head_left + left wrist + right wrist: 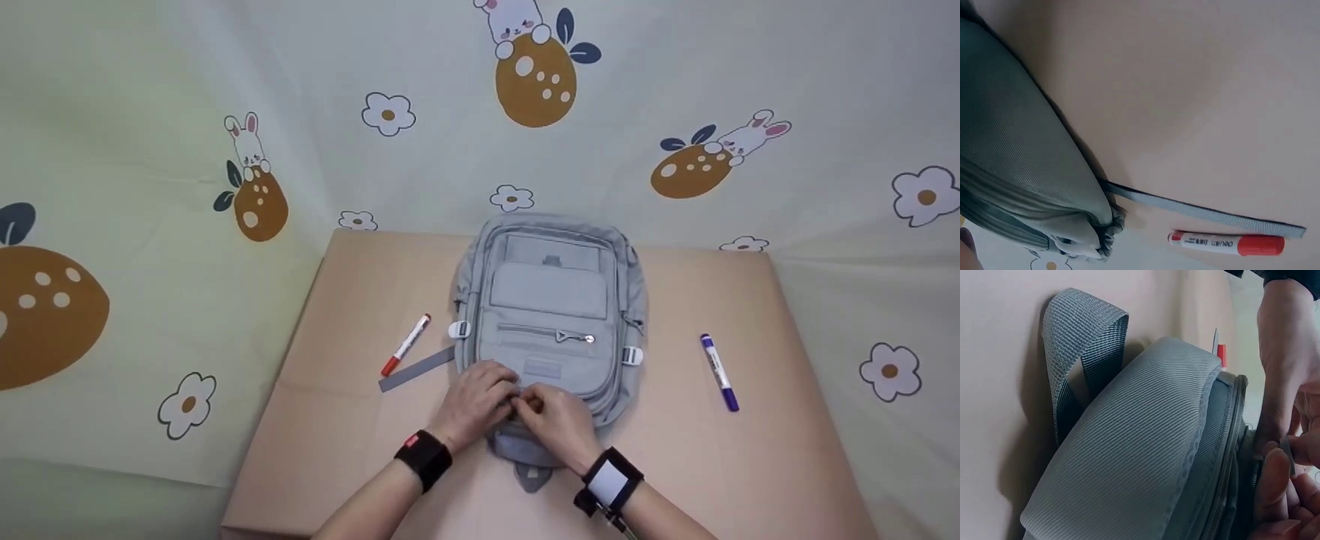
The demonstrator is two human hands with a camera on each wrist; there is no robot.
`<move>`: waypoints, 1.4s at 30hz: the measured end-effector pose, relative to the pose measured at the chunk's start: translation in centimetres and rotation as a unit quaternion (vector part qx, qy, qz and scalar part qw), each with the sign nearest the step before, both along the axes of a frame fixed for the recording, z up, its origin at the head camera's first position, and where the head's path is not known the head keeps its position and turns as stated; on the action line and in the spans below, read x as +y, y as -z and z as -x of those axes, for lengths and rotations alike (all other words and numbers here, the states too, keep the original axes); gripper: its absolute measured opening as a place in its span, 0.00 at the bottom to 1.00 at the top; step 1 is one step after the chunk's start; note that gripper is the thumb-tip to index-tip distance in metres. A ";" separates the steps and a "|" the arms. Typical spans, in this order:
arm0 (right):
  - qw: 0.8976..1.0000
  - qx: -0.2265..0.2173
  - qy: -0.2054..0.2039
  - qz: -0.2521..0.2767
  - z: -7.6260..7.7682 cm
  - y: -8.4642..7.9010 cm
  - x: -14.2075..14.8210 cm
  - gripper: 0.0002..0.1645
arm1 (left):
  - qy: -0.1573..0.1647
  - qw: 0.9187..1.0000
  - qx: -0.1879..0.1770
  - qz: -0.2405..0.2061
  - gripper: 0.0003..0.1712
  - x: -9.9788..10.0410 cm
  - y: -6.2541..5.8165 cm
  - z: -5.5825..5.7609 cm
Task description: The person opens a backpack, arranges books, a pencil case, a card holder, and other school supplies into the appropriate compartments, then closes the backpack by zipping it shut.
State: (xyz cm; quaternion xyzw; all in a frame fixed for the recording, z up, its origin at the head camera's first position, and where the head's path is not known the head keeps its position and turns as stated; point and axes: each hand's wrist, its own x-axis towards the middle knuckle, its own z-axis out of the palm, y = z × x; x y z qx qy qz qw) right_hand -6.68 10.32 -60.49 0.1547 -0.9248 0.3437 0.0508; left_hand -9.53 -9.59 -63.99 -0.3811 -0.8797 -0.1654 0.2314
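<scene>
A grey backpack (551,289) lies on its back with its front pockets facing up. Both hands meet at its near end, over the zipped edge. My left hand (474,401) has its fingers bent and grips the bag there. Opposite it, my right hand (559,424) pinches a thin grey zipper pull (1288,454) between thumb and finger. In the right wrist view the fingers of both hands crowd together and partly hide the pull. The bag's rounded bottom and a webbing loop (1081,332) show beside them. Only a sliver of a hand appears in the left wrist view.
A red-capped marker (406,345) lies left of the bag, near a loose grey strap (416,368). Off to the right is a purple marker (720,373). The tan table (337,465) ends against a patterned cloth (435,172) behind and at both sides.
</scene>
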 end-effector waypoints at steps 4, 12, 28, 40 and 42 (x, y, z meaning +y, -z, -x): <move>0.998 0.062 -0.019 0.002 0.2 -0.2 1.1 0.04 | -0.025 0.999 -0.004 -0.034 0.11 0.1 0.2 -0.4; 0.967 0.225 -0.053 -0.104 1.5 1.6 4.4 0.19 | -0.073 0.994 -0.046 -0.067 0.12 -0.5 0.4 -1.3; 0.956 0.270 -0.062 -0.095 2.4 2.9 4.6 0.08 | -0.130 0.980 -0.118 -0.095 0.14 -1.5 0.5 -1.9; 0.960 0.257 -0.066 -0.089 2.4 2.8 5.0 0.09 | -0.205 0.959 -0.158 -0.112 0.08 -3.7 0.2 -0.7; 0.961 0.252 -0.071 -0.090 2.6 2.5 4.9 0.10 | -0.209 0.959 -0.156 -0.113 0.06 -3.7 0.2 -0.5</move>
